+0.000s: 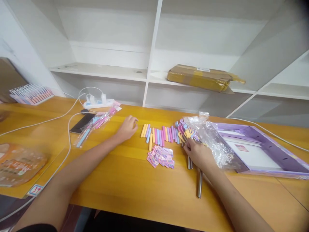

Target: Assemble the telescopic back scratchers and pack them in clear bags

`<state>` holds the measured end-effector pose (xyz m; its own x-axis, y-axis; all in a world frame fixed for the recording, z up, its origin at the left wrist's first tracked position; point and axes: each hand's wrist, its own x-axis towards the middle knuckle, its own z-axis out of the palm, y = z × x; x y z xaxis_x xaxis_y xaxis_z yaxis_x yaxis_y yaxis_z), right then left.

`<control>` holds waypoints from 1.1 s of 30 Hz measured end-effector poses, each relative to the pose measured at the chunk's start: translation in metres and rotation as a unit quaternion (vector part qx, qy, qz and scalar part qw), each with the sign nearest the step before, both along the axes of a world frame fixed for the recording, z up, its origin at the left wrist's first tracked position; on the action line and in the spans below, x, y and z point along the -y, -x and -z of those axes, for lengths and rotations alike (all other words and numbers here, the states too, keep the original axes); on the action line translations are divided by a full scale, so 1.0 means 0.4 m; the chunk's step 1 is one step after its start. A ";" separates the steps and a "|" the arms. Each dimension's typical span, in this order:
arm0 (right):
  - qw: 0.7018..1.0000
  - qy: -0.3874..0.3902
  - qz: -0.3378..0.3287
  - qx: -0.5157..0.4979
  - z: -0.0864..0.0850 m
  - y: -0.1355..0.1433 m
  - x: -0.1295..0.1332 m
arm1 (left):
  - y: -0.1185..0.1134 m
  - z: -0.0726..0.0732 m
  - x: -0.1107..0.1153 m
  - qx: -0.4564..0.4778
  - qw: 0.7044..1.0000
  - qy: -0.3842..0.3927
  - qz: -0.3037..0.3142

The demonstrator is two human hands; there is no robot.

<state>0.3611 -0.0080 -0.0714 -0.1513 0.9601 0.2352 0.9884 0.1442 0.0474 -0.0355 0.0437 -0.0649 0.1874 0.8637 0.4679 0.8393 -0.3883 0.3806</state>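
Right of centre on the tabletop (116, 183), we see a heap of slim metal rods (199, 185) topped with hand-shaped heads (189, 132), between a row of coloured sticks (160, 138) on the left and a crumpled plastic bag (218, 145) on the right. Our right hand (196, 152) is down at the heap, fingers curled in among the rods; we cannot tell whether they pinch one, since the knuckles hide the contact. Our left hand (128, 128) is just left of the row, loosely curled, with nothing visible in it.

We judge the rods stiff and light enough for a few fingers, though their shiny faces may slip or roll. We would take one by the shank just below its head, rather than by the slender splayed prongs, which could snag on their neighbours. The sticks look smooth and rounded, so we would pinch each around its middle; whether they are soft or hard, we cannot tell. The small cards (161, 157) on the near side look thin and best lifted by an edge.
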 end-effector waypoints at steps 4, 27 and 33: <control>0.998 -0.048 -0.027 -0.039 0.017 -0.008 0.000 | 0.172 -0.035 -0.064 -0.136 0.977 -0.050 -0.154; 0.926 -0.206 -0.113 -0.294 -0.003 -0.070 0.003 | 0.279 -0.104 -0.089 -0.021 0.985 0.091 -0.143; 0.923 -0.102 -0.179 -0.325 -0.095 0.011 0.055 | 0.104 -0.201 0.007 0.088 0.958 0.233 0.145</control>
